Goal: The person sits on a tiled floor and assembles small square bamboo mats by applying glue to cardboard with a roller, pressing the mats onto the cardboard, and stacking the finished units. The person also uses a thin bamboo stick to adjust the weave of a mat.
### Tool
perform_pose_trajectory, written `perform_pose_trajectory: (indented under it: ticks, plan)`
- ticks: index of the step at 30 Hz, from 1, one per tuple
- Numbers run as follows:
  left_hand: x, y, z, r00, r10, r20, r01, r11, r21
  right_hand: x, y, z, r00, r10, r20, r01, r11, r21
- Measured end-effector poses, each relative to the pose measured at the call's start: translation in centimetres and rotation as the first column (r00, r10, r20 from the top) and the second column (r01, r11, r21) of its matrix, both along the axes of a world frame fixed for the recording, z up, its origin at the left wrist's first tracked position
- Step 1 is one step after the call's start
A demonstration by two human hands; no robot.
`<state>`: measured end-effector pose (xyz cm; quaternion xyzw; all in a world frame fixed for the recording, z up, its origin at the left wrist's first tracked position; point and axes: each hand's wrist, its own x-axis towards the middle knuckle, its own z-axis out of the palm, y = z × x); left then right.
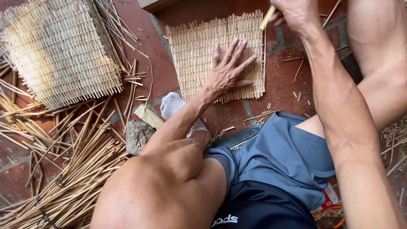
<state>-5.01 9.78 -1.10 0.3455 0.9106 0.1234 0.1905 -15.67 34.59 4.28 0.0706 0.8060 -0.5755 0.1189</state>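
A small woven bamboo mat (195, 51) lies flat on the red brick floor in front of me. My left hand (229, 70) rests flat on its right part, fingers spread, holding nothing. My right hand (292, 12) is at the top edge of the view, just past the mat's far right corner, closed around a pale wooden handle or stick (268, 18) whose upper end is cut off by the frame. I am seated on the floor with both knees bent.
A stack of larger woven mats (59, 46) lies at the upper left. Bundles of loose bamboo strips (72, 169) cover the floor at the left. A grey stone block (137, 135) and a small wooden piece (148, 115) sit beside my white-socked foot (174, 104).
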Motion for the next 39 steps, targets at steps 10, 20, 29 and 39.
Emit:
perform_pose_trajectory:
  ticks: [10, 20, 29, 39]
  plan:
    - [0.0, 0.9, -0.2, 0.999, -0.036, 0.002, 0.036, 0.999, 0.023, -4.9, -2.9, -2.5, 0.989, 0.131, 0.062, -0.143, 0.951, 0.273]
    - [0.2, 0.7, -0.4, 0.999, 0.001, -0.052, 0.005, 0.992, 0.124, -5.8, -3.4, -2.9, 0.987, 0.157, 0.039, -0.161, 0.93, 0.33]
    - [0.1, 0.8, -0.9, 0.999, 0.005, -0.051, 0.001, 0.993, 0.116, -5.7, -4.4, -2.6, 0.987, 0.16, -0.021, -0.143, 0.927, 0.346]
    - [1.0, 2.2, -3.9, 0.982, 0.135, -0.13, -0.112, 0.979, 0.168, -4.8, -2.5, -4.0, 0.96, 0.143, -0.243, -0.074, 0.96, 0.271]
